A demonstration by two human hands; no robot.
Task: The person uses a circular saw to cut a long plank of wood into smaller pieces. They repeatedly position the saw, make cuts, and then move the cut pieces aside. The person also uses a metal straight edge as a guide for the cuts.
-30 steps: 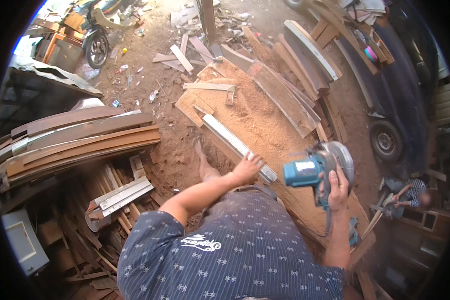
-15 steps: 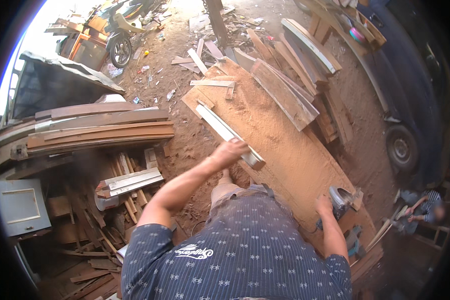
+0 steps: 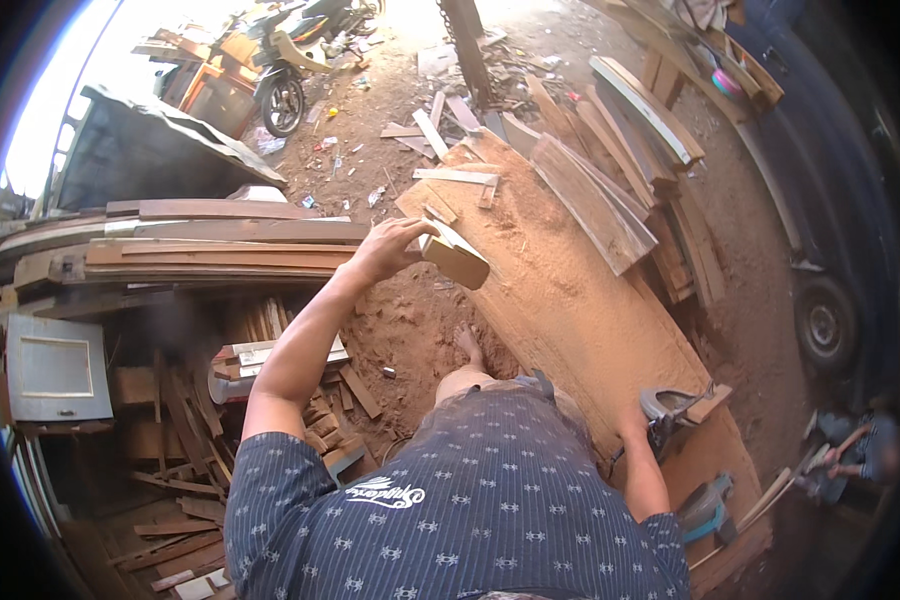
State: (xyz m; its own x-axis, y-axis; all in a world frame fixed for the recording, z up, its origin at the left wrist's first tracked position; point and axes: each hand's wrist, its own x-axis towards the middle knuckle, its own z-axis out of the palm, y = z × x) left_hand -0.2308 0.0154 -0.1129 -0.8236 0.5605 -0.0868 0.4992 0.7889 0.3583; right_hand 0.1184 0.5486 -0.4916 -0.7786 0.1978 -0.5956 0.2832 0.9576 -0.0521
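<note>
My left hand (image 3: 388, 246) is raised over the dirt ground and grips the end of a short pale wooden strip (image 3: 457, 258), which hangs tilted above the near edge of the long sawdust-covered board (image 3: 570, 300). My right hand (image 3: 630, 425) is low at the right on the handle of a circular saw with a grey guard (image 3: 673, 404). The saw rests on the board's near end. My fingers there are partly hidden behind the wrist. My bare foot (image 3: 467, 343) stands on the ground beside the board.
Long planks (image 3: 220, 240) are stacked at the left, with scrap wood (image 3: 270, 370) and a white panel (image 3: 55, 365) below them. A teal power tool (image 3: 705, 505) lies on the board's near end. A motorcycle (image 3: 282, 85) stands far left, a vehicle wheel (image 3: 825, 322) at right, another person (image 3: 855, 460) nearby.
My left hand has lifted the pale strip off the board and swung it left. My right hand has lowered the saw from the air onto the board's near end.
</note>
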